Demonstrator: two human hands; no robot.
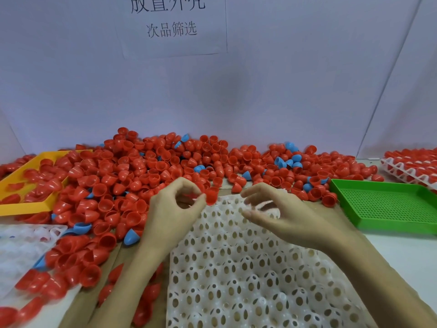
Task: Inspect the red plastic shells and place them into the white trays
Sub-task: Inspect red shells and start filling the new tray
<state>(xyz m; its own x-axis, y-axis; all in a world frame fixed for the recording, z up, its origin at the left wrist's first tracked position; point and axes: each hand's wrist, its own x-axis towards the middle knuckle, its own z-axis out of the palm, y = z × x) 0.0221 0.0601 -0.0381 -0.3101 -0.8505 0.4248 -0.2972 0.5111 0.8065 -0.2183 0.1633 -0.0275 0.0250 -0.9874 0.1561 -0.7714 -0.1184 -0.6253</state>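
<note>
A big heap of red plastic shells (142,176) covers the table's back and left side, with a few blue ones mixed in. In front of me lies a white perforated tray (236,275) with no shells in its cups. My left hand (172,209) hovers over the tray's far left corner and pinches one red shell (211,196) between thumb and fingertips. My right hand (279,214) hangs over the tray's far edge, fingers loosely curled and blurred, holding nothing.
A yellow tray (21,204) with red shells sits at the left. A green mesh tray (390,207) stands at the right. Behind it a white tray (411,169) is filled with red shells. Another white tray (19,247) lies at the near left. A paper sign (172,24) hangs on the wall.
</note>
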